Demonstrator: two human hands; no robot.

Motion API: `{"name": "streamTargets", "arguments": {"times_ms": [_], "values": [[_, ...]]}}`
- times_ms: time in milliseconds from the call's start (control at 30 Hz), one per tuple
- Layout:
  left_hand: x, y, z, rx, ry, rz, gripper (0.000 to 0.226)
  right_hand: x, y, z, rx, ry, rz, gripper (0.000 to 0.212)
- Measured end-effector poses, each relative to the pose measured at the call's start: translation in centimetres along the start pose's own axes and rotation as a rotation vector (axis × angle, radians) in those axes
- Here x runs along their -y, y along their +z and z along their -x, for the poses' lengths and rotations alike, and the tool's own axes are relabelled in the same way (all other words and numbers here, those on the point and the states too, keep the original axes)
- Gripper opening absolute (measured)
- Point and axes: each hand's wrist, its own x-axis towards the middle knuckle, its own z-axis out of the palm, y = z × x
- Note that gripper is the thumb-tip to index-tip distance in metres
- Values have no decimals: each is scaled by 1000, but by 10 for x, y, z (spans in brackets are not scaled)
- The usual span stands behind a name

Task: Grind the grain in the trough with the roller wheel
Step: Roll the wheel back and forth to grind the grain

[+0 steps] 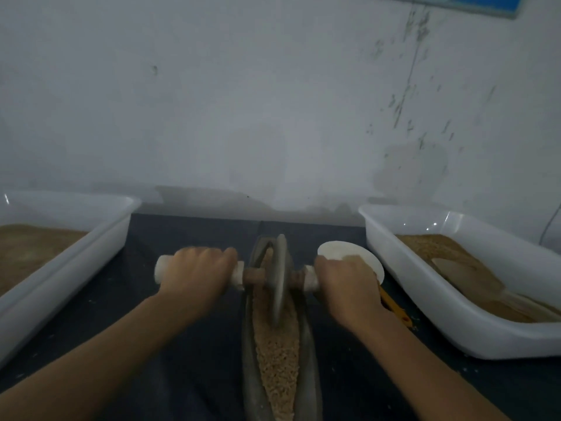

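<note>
I have one view only, worn on the head: it looks forward and down, close over my left hand [198, 273] and right hand [346, 287], facing a pale scuffed wall [243, 101] beyond them (wide-angle, so edges bend and forearms loom large below).

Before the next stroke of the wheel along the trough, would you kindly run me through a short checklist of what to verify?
1. Left hand grips the white handle of the axle: ok.
2. Right hand grips the other end of the axle: ok.
3. Grey stone roller wheel sits upright inside the long dark boat-shaped trough: ok.
4. Tan grain lies in the trough ahead of the wheel on the near side: ok.
5. Small white round dish is apart from the right hand: cannot tell, they overlap in this view.
6. White plastic trays stand clear of the handle ends: ok.
</note>
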Motion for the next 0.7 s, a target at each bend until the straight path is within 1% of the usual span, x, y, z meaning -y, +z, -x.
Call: {"name": "streamTargets", "arguments": {"times_ms": [67,100,133,167,200,233,267,300,333,367,400,467,533,633,700], "values": [[-3,-12,31,41,27,0,18,3,-19,28,20,-53,8,32],[-4,-18,47,19,61,12,22,6,-30,41,72,-65,12,39],[-5,-25,61,-48,124,46,26,9,-40,52,143,-61,12,46],[-5,-30,73,-149,175,101,25,11,-49,60,210,-38,7,50],[-6,-32,84,-276,229,136,21,10,-54,62,269,-19,-23,49],[-5,-32,89,-324,256,140,19,7,-53,66,343,10,-38,45],[-3,-30,89,-305,265,135,21,7,-53,68,383,36,-59,43],[-2,-26,85,-240,240,149,27,9,-53,67,347,8,-61,44],[-3,-23,77,-167,197,135,33,9,-51,63,228,-71,5,49],[-3,-19,65,-65,126,76,34,7,-44,59,129,-104,11,52],[-2,-13,50,-8,45,25,30,7,-38,50,39,-123,47,49],[3,7,18,21,-79,18,19,5,-21,20,9,-85,107,33],[7,21,-9,1,-122,12,15,2,-6,-15,-8,-24,141,22],[7,26,-26,-29,-124,29,15,0,9,-38,-29,21,155,18],[5,18,-15,-11,-92,17,23,0,10,-26,-7,27,86,19]]}}
